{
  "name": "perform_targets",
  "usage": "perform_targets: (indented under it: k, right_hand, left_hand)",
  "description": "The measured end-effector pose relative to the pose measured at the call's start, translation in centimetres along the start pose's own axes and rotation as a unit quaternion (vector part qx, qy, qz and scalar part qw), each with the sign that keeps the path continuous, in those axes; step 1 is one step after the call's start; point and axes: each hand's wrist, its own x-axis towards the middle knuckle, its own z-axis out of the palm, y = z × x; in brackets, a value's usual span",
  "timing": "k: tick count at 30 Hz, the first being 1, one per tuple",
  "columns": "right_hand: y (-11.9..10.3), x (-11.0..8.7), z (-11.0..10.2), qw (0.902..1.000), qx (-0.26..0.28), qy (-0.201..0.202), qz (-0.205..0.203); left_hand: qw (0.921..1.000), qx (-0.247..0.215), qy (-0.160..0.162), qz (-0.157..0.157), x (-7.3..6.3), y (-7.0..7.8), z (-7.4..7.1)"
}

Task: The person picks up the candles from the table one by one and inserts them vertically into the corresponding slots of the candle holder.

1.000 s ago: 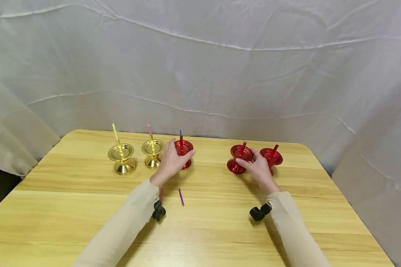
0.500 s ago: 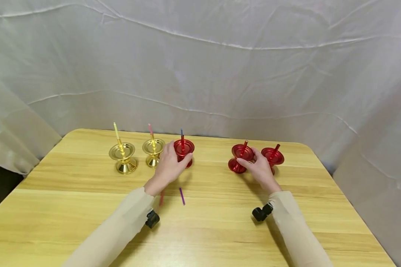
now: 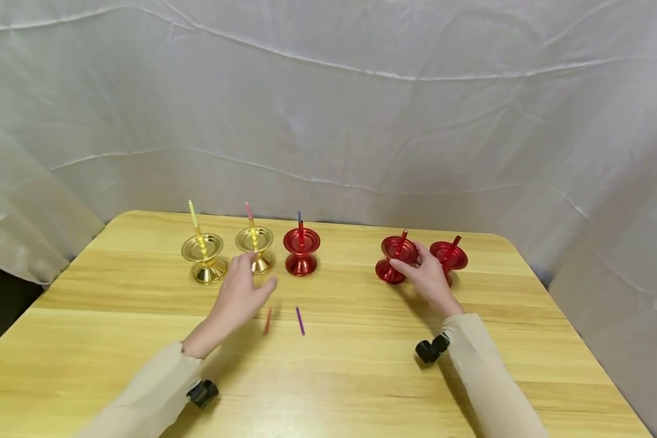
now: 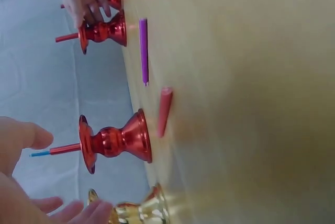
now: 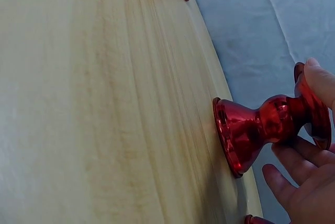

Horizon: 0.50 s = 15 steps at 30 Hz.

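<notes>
Evidently, one red holder was pinched at its dish by the right grip, its base set on the bench; it could be tipped by a sideways pull, or the outer red holder be knocked by the knuckles. The left grip was held spread near a gold holder; by a low sleeve, the purple stick and red stick could be rolled. No brand or writing could be read.
</notes>
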Motion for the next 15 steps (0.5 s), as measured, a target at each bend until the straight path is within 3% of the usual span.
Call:
perform_targets:
  k: [8, 15]
  right_hand:
    - [0.2, 0.0, -0.3, 1.0, 0.003, -0.003, 0.009]
    - [0.0, 0.0, -0.2, 0.9999, 0.004, -0.011, 0.005]
  left_hand:
    - [0.9918, -0.026, -0.125, -0.011, -1.3, -1.5, -0.8]
    - [0.9794, -0.073, -0.176, -0.067, -1.4, -1.8, -0.8]
